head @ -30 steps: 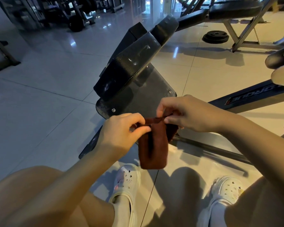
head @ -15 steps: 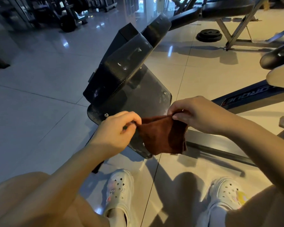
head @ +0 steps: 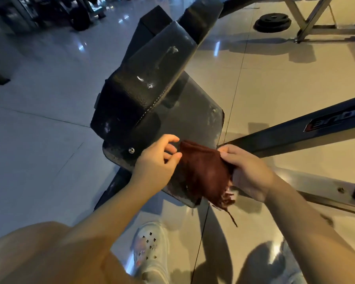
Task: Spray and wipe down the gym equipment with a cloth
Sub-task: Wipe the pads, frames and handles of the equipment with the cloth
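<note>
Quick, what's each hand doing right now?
Left hand: fingers curled at the edge of the cloth; cannot tell whether it grips it.
Right hand: holds the cloth.

Dark red-brown cloth (head: 203,171); black pad (head: 146,87); white perforated shoe (head: 150,249); glossy beige floor tiles (head: 285,78).

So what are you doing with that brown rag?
A person is crouched in front of a black padded gym machine. Both hands are on a dark reddish-brown cloth, held just over the machine's flat dark plate. The right hand grips the cloth's right side, and the left hand is at its left edge, fingertips curled by it. No spray bottle is in view, and the wiping hasn't visibly begun.
</note>
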A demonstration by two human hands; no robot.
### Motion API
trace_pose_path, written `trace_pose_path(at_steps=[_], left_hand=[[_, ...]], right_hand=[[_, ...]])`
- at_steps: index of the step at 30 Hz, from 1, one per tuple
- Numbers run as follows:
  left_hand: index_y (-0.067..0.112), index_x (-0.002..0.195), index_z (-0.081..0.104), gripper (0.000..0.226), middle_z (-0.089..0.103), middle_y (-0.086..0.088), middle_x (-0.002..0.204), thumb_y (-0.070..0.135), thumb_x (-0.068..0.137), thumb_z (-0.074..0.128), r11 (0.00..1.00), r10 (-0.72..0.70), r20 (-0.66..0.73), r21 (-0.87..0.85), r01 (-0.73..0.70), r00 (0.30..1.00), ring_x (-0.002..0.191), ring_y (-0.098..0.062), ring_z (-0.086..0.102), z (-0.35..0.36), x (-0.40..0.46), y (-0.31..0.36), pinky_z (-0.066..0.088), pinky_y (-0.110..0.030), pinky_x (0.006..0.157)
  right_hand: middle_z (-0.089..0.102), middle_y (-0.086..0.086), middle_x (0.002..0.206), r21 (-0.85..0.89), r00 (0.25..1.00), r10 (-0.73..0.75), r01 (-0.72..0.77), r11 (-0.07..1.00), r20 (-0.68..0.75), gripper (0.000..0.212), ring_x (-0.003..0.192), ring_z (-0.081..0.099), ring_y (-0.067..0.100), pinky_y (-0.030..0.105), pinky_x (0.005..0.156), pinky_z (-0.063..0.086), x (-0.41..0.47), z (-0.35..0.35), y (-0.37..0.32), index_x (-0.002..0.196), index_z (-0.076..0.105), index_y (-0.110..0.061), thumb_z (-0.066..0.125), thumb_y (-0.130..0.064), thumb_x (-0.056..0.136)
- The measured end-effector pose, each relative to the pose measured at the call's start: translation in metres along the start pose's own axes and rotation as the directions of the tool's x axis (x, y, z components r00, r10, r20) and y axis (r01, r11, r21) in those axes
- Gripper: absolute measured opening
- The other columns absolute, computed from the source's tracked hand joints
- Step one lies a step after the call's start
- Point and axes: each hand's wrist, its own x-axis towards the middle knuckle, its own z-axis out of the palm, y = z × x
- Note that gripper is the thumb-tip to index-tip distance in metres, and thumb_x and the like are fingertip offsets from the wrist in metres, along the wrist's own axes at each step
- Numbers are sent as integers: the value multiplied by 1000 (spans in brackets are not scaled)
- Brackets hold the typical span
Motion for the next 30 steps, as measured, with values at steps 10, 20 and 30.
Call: trace_pose_path(at_steps=[10,20,30], left_hand=[[13,118,65,31,62,-10,122,22,88,65,531,258,135,807,-257,957,117,-30,57,-35,-5,-76,49,-49,93],[6,123,64,47,61,-22,127,35,94,42,163,449,424,827,-538,787,126,-31,40,-52,58,-99,14,-35,117],[13,138,52,50,47,-16,146,42,99,39,105,321,471,845,-525,822,127,-30,53,-54,58,-101,36,-42,104]], right_hand=[[56,-2,107,-534,877,-401,212,818,-266,20,94,55,8,27,85,44,61,31,34,117,47,-17,35,-26,105],[20,-5,160,-686,837,-478,185,704,-265,62,149,7,19,54,119,3,114,109,114,144,38,-38,19,-62,90],[-24,-11,156,-834,893,-413,87,545,-177,63,144,-27,16,48,112,-23,172,75,130,144,-15,-47,-4,-68,86]])
